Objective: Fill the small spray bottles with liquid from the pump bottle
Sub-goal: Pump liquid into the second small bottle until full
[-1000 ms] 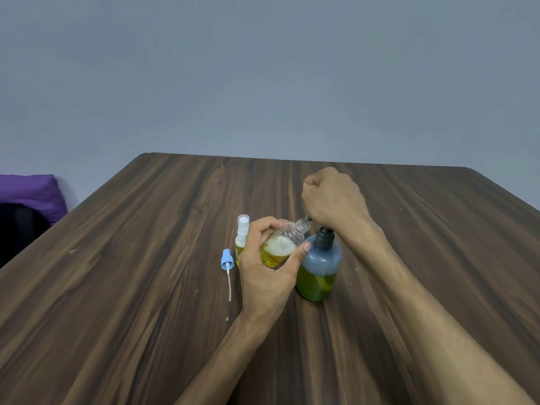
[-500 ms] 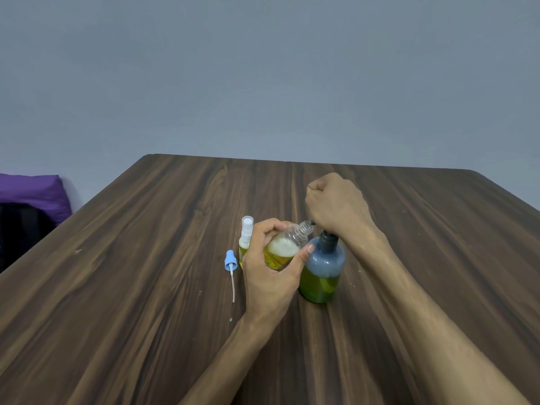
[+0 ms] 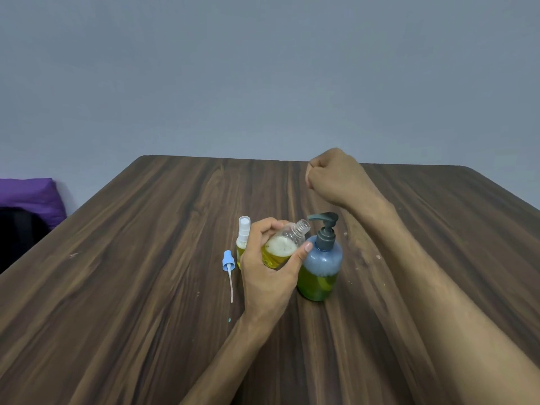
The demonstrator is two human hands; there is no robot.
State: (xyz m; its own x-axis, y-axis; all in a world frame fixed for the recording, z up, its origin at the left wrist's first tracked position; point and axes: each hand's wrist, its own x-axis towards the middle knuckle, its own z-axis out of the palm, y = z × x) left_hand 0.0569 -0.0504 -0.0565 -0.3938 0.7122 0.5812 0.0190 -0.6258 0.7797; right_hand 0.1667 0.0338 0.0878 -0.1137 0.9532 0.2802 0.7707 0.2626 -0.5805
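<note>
Gripping an uncapped small spray bottle (image 3: 282, 248) in a tilted pose, the left hand (image 3: 270, 268) curls its fingers over the top of the bottle and sets its thumb against the lower side. The bottle's threaded open mouth points up and to the right, just under the spout of the pump bottle (image 3: 321, 264). Yellow liquid with a cap of white foam fills roughly the lower half of the held bottle; the fingers cover its base, so its full outline is hidden.

The pump bottle stands upright on the bench (image 3: 146, 287), just right of the left hand, with green liquid in its bottom part and a cloudy blue upper part. Its dark pump head is up, with the spout turned left.

The right hand (image 3: 333, 178) hangs above and behind the pump head, clear of it, with its fingers curled into a fist. Only its back shows, and nothing can be seen in its grip.

A second small spray bottle (image 3: 243, 244) with a white sprayer stands behind the left hand, which hides most of its body; a strip of yellow liquid shows. A loose blue spray cap (image 3: 228, 261) with its thin dip tube lies flat on the bench to the left, apart from both bottles.

At the left edge a purple cushion (image 3: 29, 197) sits over something dark that is cut off and hard to make out.
</note>
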